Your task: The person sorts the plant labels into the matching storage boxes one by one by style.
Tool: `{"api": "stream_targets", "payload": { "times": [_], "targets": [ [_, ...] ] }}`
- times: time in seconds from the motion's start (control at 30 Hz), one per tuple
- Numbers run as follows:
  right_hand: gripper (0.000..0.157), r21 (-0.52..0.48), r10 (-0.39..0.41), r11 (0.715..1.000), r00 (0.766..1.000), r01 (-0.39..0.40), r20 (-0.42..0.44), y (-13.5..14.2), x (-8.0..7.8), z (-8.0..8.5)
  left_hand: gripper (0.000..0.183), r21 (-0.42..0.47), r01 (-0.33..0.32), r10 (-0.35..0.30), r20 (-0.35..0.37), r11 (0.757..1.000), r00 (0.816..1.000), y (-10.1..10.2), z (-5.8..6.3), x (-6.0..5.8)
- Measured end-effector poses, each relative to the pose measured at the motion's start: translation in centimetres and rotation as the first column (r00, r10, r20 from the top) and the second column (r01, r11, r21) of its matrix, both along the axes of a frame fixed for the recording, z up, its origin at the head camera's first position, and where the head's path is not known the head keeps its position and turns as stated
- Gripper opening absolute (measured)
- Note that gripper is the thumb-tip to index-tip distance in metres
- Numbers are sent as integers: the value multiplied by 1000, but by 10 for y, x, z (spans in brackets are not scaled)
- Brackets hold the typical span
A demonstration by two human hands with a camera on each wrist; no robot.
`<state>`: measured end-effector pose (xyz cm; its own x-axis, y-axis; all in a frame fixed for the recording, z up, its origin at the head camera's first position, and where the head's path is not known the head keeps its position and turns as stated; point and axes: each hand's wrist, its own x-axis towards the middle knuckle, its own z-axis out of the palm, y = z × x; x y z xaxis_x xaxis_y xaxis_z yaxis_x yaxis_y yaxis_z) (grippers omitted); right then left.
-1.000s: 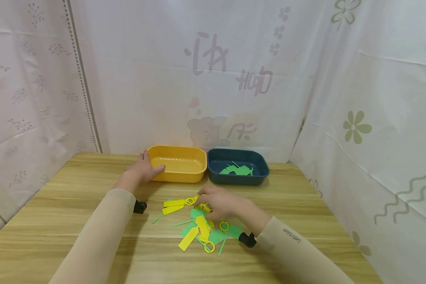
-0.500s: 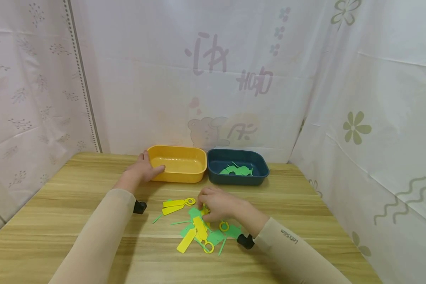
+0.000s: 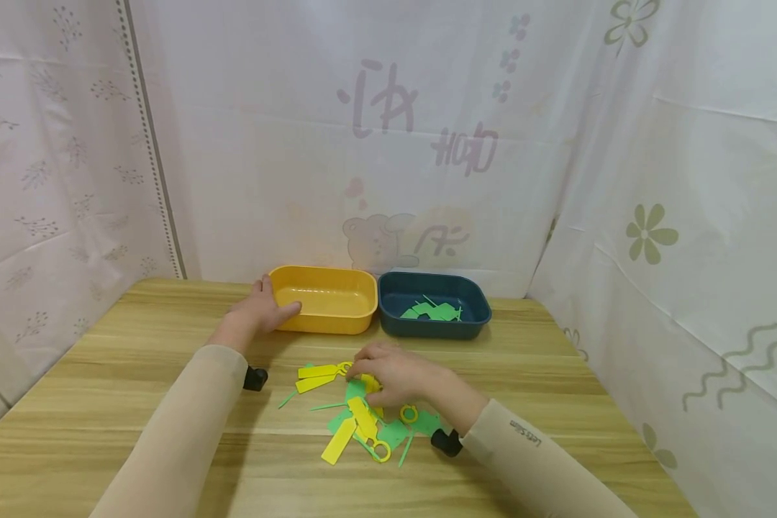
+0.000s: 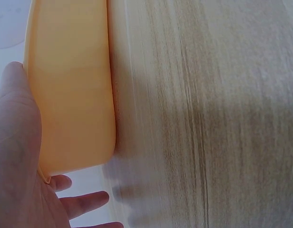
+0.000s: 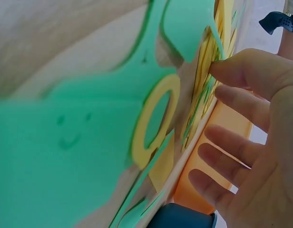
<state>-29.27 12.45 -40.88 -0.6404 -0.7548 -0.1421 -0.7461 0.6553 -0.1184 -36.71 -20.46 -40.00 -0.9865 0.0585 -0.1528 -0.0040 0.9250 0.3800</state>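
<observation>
My left hand [image 3: 255,311] rests at the left corner of the yellow bin [image 3: 324,324]; its thumb lies along the rim and its straight fingers extend past the end wall in the left wrist view. Over a loose pile of yellow and green plastic tag ties, my right hand [image 3: 395,374] spreads its fingers, with thumb and index tips right at some yellow tags. Part of the pile is hidden beneath it. A green tag [image 5: 51,156] printed with a smiley looms large in the right wrist view. Yellow tags [image 3: 339,442] with rings lie nearer me.
A dark blue bin [image 3: 434,329] containing several green tags stands against the yellow bin's right side, near the table's back edge. Two yellow tags [image 3: 314,383] lie left of the pile on the wooden table [image 3: 272,467]. Patterned white curtains [image 3: 265,144] enclose the back and sides.
My right hand's fingers drew together, then spread out to the left over the pile. Some yellow and green tags beneath have slid slightly left. The left hand has stayed still.
</observation>
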Motion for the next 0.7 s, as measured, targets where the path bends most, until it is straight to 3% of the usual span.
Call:
{"api": "stream_targets", "payload": {
  "times": [0.3, 0.7],
  "targets": [
    [39, 13, -68, 998, 997, 68, 23, -6, 1, 1, 118, 8, -7, 8, -12, 1000, 1000, -1, -2, -2],
    [43, -132, -75, 986, 984, 97, 165, 2, -4, 5, 118, 9, -10, 10, -16, 1000, 1000, 0, -1, 0]
  ]
}}
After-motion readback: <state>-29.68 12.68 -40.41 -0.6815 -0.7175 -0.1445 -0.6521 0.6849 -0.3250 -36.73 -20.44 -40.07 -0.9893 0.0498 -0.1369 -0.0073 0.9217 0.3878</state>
